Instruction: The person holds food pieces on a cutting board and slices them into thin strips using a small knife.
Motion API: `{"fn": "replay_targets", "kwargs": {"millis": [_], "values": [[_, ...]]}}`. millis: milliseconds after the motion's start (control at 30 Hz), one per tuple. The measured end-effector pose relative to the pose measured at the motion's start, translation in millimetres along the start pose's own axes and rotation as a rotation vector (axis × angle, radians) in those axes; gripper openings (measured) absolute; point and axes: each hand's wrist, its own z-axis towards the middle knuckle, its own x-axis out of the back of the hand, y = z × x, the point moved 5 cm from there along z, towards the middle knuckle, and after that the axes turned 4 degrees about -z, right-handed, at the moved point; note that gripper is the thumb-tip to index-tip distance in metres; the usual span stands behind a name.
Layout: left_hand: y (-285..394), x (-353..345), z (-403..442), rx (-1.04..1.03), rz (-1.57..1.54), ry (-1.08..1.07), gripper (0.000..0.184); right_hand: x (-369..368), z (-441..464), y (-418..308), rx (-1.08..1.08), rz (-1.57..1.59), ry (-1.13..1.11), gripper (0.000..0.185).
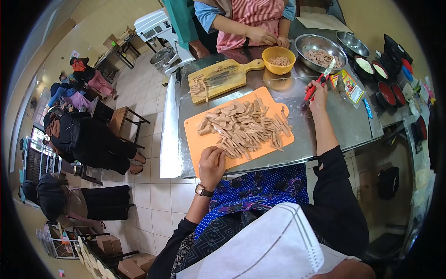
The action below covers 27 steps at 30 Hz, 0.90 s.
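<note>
Head view: cut slowly with red knife (323, 77) held in right hand (318, 96) at two o'clock of orange board (194, 143), tucking curled left hand (212, 165), can't tell if holding, at seven o'clock

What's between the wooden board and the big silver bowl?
A yellow bowl of small brown pieces sits between the wooden board and big silver bowl, in the head view.

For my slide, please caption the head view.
Left hand at an orange board of brown strips; right hand holds a red-handled knife.
</note>
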Motion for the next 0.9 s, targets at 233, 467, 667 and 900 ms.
{"fn": "replay_targets", "kwargs": {"millis": [233,467,667,900], "values": [[-1.3,-0.8,-0.2,0.006,-0.007,0.006,0.01,-4.2,-3.7,-0.8,0.012,-0.041,-0.025,0.019],[0.0,-0.3,0.1,0.005,-0.003,0.009,0.011,-4.7,-3.7,2.1,0.016,-0.077,-0.02,0.02],[-2.6,-0.8,-0.8,-0.004,-0.006,0.011,0.01,-6.0,-5.0,2.1,0.03,-0.096,-0.017,0.018],[-4.0,0.2,-2.9,0.028,-0.038,0.025,0.01,-2.1,-2.6,0.7,0.076,-0.064,-0.011,0.018]]}}
